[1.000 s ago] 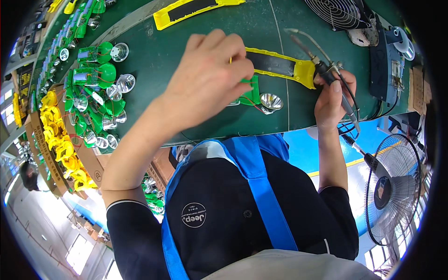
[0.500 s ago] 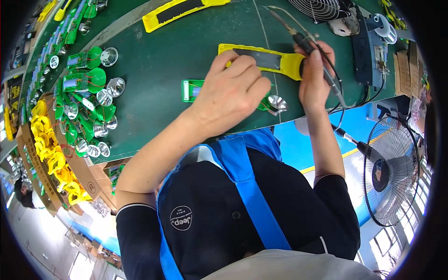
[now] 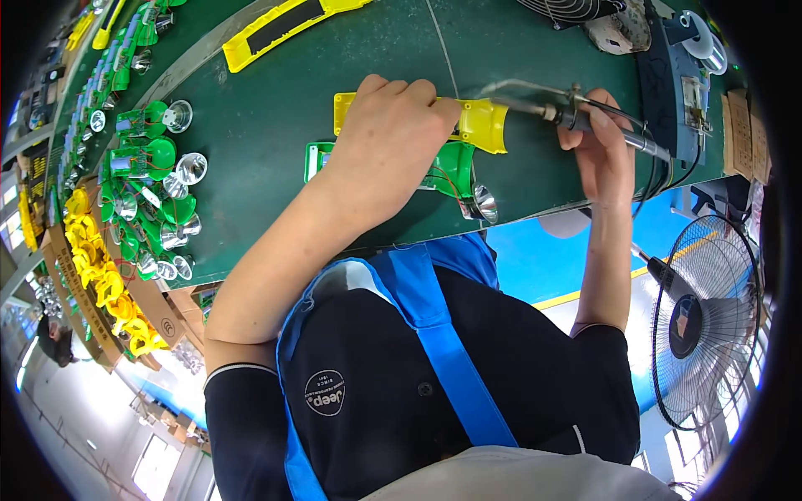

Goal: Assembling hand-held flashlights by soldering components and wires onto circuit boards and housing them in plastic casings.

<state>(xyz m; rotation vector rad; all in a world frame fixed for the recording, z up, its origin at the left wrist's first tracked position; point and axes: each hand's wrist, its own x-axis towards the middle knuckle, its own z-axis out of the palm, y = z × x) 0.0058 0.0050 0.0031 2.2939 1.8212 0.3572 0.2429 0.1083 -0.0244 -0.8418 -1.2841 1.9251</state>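
My left hand lies across a yellow plastic shell, its curled fingers gripping the middle; the fingertips are mostly hidden. Just below that shell is a green plastic housing, partly covered by the same hand. Thin wires run from it to a shiny reflector cup near the table's front edge. To the right, my right hand is closed around the handle of a soldering iron with a thin feed tube beside it. The iron lies nearly level, its blurred tip pointing left above the shell's right end.
A second yellow shell rests farther back on the green table. Several green housings with reflectors cluster at left, by yellow rings. A dark box carrying a wire spool stands right; a fan is beyond the edge.
The yellow shell has shifted left with my left hand. My right hand has moved right, away from the shell's end, and the soldering iron has turned flatter. More of the green housing now shows.
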